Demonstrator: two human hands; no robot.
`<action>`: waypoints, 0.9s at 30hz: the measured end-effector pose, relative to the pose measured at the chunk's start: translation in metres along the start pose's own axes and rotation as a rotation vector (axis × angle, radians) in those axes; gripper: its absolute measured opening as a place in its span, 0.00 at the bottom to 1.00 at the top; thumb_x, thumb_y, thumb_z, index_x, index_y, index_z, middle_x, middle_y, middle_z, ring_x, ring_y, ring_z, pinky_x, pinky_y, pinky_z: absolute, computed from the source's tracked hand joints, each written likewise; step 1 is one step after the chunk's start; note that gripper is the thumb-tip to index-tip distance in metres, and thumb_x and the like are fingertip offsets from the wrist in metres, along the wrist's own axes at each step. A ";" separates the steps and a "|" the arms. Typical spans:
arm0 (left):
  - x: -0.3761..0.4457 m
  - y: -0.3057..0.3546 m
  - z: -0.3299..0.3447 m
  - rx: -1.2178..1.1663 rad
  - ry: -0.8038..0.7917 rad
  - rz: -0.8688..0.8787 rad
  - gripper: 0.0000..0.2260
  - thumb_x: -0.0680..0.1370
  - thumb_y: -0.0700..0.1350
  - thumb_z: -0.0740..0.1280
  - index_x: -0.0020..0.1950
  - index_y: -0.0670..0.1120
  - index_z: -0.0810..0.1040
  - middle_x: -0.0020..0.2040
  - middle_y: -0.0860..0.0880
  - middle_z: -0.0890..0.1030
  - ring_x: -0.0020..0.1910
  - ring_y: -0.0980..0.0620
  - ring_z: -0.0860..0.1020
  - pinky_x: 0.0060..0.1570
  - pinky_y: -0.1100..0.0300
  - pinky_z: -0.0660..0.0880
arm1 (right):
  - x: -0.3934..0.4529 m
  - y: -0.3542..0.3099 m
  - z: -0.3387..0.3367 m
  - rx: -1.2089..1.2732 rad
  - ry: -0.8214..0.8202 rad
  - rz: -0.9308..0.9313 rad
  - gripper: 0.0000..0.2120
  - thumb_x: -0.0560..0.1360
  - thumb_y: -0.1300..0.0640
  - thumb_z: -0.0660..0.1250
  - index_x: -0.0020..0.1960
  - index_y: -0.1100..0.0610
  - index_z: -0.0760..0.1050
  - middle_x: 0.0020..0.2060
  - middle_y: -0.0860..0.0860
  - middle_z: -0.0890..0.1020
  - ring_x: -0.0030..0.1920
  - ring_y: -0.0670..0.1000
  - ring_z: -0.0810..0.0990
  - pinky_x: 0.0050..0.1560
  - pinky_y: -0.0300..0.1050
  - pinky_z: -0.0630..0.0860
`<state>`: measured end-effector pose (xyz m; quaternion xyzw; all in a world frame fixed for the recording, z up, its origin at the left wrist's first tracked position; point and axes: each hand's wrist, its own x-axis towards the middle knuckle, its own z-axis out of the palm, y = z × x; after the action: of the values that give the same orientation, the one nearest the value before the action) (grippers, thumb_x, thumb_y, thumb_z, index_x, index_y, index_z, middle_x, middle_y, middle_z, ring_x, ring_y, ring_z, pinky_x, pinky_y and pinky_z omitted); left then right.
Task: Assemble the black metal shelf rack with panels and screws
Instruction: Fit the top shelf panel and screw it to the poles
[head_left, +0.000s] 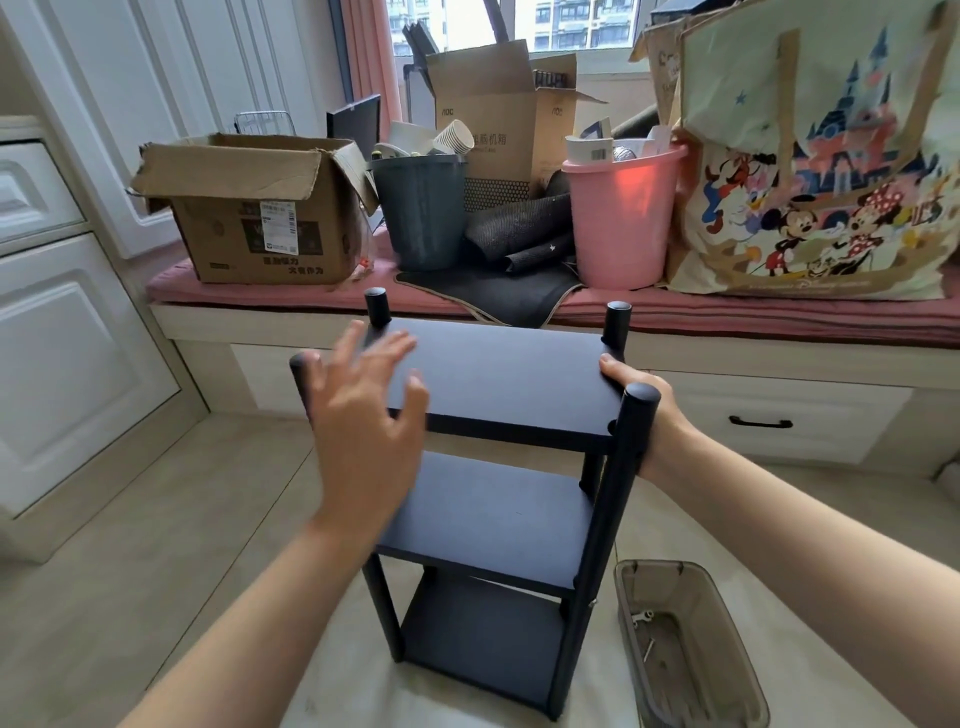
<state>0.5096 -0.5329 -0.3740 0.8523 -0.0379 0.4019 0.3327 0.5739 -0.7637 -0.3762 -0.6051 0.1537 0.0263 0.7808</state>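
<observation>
The black shelf rack (498, 379) stands upright on the floor in front of me, with three dark panels between four round posts. My left hand (363, 410) hovers with spread, straight fingers over the left end of the top panel, blurred, holding nothing. My right hand (644, 410) grips the right edge of the top panel, its fingers curled around the edge behind the near right post (623, 467), which hides part of the hand. A few loose screws (647, 631) lie in a clear plastic tray (727, 623) on the floor at the right.
A window bench with a pink cushion (727, 312) runs behind the rack, carrying cardboard boxes (260, 208), a grey bin (421, 213), a pink bin (618, 223), black mats and a large cartoon bag (815, 156). White cabinets (67, 338) line the left wall. Drawers sit under the bench.
</observation>
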 end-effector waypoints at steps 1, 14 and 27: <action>-0.007 0.009 0.004 0.037 -0.059 0.078 0.18 0.79 0.49 0.62 0.67 0.45 0.79 0.70 0.50 0.77 0.77 0.50 0.64 0.79 0.46 0.42 | -0.003 0.001 0.000 0.008 0.003 0.005 0.12 0.79 0.49 0.67 0.44 0.58 0.77 0.36 0.53 0.81 0.32 0.54 0.77 0.34 0.43 0.72; -0.058 0.063 0.051 0.320 -0.470 0.154 0.52 0.68 0.73 0.68 0.82 0.51 0.50 0.82 0.54 0.51 0.80 0.49 0.36 0.69 0.44 0.21 | -0.029 0.016 0.019 0.083 0.066 -0.053 0.15 0.81 0.50 0.64 0.42 0.60 0.75 0.30 0.52 0.81 0.27 0.50 0.81 0.27 0.40 0.76; -0.068 0.046 0.041 0.140 -0.329 0.137 0.45 0.62 0.71 0.61 0.76 0.53 0.66 0.75 0.57 0.66 0.78 0.52 0.53 0.75 0.46 0.29 | -0.039 0.033 0.020 0.094 -0.003 -0.101 0.18 0.81 0.51 0.64 0.57 0.68 0.75 0.44 0.59 0.78 0.44 0.58 0.81 0.56 0.59 0.80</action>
<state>0.4757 -0.6073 -0.4166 0.9230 -0.1216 0.2802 0.2338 0.5338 -0.7300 -0.3918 -0.5746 0.1228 -0.0194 0.8089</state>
